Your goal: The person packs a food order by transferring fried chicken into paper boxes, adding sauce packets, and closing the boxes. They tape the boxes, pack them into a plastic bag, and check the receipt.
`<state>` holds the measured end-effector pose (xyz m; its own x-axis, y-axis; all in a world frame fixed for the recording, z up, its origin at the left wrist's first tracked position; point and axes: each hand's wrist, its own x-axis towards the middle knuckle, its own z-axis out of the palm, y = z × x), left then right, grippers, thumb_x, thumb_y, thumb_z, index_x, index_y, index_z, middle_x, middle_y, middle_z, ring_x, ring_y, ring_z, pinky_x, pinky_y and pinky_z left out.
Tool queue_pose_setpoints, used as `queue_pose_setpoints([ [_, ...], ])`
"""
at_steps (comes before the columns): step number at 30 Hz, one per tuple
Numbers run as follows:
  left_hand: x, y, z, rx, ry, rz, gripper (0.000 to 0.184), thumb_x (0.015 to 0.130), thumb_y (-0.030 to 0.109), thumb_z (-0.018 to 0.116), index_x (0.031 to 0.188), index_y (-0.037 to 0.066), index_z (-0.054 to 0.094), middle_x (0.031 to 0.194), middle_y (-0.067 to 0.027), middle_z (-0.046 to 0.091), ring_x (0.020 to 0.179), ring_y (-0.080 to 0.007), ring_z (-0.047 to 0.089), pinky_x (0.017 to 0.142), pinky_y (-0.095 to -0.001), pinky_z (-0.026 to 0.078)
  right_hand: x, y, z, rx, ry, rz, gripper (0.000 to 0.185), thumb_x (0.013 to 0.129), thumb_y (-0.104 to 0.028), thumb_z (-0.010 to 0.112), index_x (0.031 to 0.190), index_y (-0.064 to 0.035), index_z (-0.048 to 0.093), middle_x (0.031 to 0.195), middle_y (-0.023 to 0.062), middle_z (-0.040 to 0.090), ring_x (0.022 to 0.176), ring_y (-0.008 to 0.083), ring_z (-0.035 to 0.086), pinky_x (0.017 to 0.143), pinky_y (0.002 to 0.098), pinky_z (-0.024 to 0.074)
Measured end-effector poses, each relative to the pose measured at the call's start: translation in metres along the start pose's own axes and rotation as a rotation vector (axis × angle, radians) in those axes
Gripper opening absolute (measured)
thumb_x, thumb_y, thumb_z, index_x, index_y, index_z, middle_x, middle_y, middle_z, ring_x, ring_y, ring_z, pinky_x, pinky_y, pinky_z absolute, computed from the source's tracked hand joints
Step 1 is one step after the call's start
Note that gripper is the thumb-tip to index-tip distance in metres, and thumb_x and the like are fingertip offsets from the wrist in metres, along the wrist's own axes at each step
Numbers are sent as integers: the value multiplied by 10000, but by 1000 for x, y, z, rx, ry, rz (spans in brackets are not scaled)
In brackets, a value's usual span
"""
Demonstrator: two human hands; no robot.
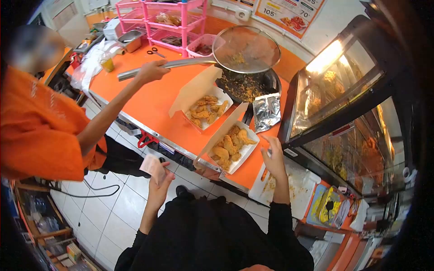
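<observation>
My left hand [159,186] is closed on a small pale paper slip [153,168], held over the floor left of the counter. My right hand [274,158] has its fingers apart and holds nothing; it is beside the right corner of an open box [249,151] of fried chicken [229,145]. Behind that box stands a second open box [223,95] with fried chicken pieces [207,109]. A silver foil packet [266,112] lies just beyond my right hand. Below my right hand is a white cutting board [294,186] with crumbs.
At the left, a co-worker in orange [40,131] holds a long-handled strainer [247,49] over a dark pan [246,86] of crumbs. A lit glass display cabinet [337,81] stands at the right. Pink racks [183,27] and scissors [155,52] are at the back.
</observation>
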<state>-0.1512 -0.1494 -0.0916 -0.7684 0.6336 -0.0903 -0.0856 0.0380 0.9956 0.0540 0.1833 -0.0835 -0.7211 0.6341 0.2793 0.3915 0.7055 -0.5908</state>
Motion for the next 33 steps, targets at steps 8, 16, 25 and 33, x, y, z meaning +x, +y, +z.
queue_pose_setpoints([
  [8,57,18,18,131,-160,90,379,870,20,664,1218,-33,521,880,-13,479,847,-107,496,824,-240,445,16,-40,36,-101,19,-120,307,777,-67,657,1082,-106,672,1282,149,491,1248,346,413,1042,453,322],
  [16,52,4,52,141,-127,-2,392,859,24,687,1203,-56,516,860,-16,467,834,-98,488,800,-245,455,52,-36,62,-249,-170,-253,398,715,-35,587,1095,-130,658,1368,148,419,1332,372,317,1078,520,260],
  [25,44,6,69,147,116,-69,329,865,22,669,1168,-29,551,851,-5,474,808,-87,504,747,-231,442,33,-7,-2,7,-341,-233,313,716,11,569,938,-146,725,1345,142,463,1291,370,375,1076,501,255],
  [33,36,-7,73,139,257,2,301,869,20,669,1156,7,578,880,-3,482,831,-88,522,765,-240,458,43,10,0,-321,-204,-200,364,747,59,540,990,-132,734,1330,154,474,1261,347,394,1057,456,269],
])
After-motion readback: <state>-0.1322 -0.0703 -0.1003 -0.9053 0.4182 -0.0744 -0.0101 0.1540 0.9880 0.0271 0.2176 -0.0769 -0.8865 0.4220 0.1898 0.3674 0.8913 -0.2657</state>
